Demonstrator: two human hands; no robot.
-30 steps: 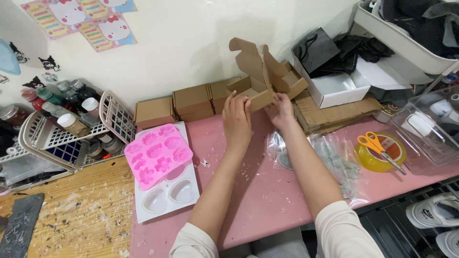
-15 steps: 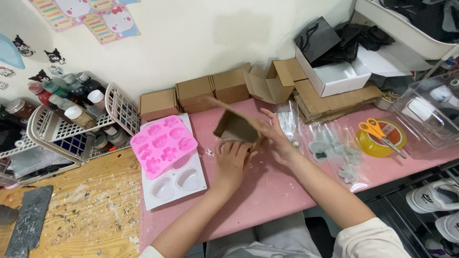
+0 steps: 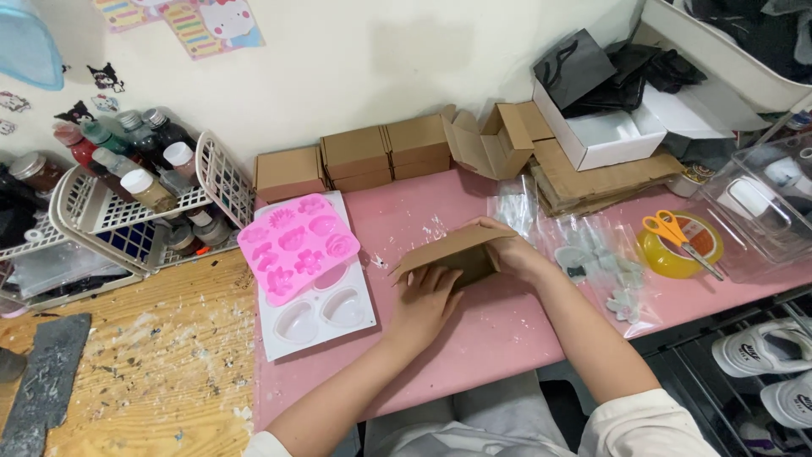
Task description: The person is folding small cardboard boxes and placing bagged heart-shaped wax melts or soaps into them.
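Observation:
A small brown cardboard box [image 3: 450,252] with its lid open lies on the pink table mat [image 3: 499,330] in the middle of the view. My left hand [image 3: 425,298] presses on its near side, fingers on the cardboard. My right hand [image 3: 512,251] grips the box's right end from the side. A row of folded brown boxes [image 3: 355,156] stands along the wall behind, with one half-folded box [image 3: 491,144] at its right end.
A pink silicone mould [image 3: 298,244] rests on a white mould tray [image 3: 326,309] to the left. Clear bags with small pieces [image 3: 596,267] lie to the right, beside scissors [image 3: 677,237] on a yellow tape roll. Bottles fill white baskets [image 3: 127,203] at far left.
Both hands brought a cardboard box from the back row down to the middle of the mat. The box now lies lower and nearer, held between both hands.

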